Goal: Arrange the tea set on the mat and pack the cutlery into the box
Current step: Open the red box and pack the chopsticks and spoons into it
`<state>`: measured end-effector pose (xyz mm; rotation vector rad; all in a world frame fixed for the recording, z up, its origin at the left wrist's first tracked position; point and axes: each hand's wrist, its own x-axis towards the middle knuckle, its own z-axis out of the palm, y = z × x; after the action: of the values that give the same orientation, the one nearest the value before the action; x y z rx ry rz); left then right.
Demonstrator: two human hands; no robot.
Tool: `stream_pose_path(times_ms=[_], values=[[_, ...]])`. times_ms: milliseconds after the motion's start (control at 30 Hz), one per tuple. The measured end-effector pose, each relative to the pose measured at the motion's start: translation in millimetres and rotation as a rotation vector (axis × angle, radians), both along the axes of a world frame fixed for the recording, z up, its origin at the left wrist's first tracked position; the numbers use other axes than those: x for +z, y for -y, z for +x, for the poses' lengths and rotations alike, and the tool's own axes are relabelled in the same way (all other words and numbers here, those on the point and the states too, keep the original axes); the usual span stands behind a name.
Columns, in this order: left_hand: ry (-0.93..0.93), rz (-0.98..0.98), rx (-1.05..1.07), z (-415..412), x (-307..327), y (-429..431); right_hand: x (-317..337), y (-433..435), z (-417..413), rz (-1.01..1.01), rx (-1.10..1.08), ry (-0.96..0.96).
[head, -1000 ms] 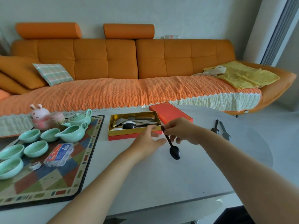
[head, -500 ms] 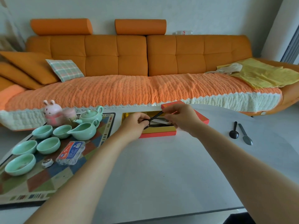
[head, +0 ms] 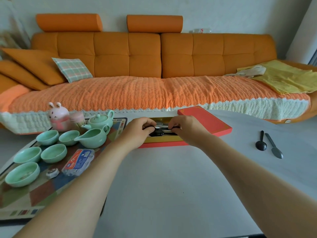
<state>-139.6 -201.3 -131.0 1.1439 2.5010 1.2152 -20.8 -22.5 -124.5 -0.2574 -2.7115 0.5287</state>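
Two hands meet over the open box (head: 163,140): the left hand (head: 137,130) and right hand (head: 186,127) both pinch a black spoon (head: 160,133) lying inside it. Right of the right hand, a second black spoon (head: 261,143) and a grey knife (head: 274,148) lie on the table (head: 171,186). Left of the left hand, the teapot (head: 100,120) stands on the mat (head: 42,194).

Soft, even daylight; wide-angle bending at edges, slightly soft focus.
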Motion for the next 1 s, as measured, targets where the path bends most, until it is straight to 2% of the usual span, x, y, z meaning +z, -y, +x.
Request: stream_pose_path(times_ms=[133, 200, 400, 600, 767, 1000], values=[[-0.301, -0.076, 0.039, -2, -12, 2, -5, -1, -5, 0.029, -0.041, 0.031], [-0.379, -0.097, 0.036, -2, -15, 2, -4, -2, -5, 0.049, -0.020, 0.043], [-0.377, -0.172, -0.044, 7, -15, 2, -10, 3, 3, 0.061, 0.053, 0.091], [-0.377, -0.244, -0.120, 22, -13, -1, -15, -1, 16, 0.267, 0.015, 0.234], [-0.445, -0.242, -0.097, 36, -9, -3, -13, 2, 32, 0.237, 0.065, 0.196], [-0.397, -0.045, -0.076, 71, -3, -37, 1, -24, 66, 0.105, -0.044, 0.007]])
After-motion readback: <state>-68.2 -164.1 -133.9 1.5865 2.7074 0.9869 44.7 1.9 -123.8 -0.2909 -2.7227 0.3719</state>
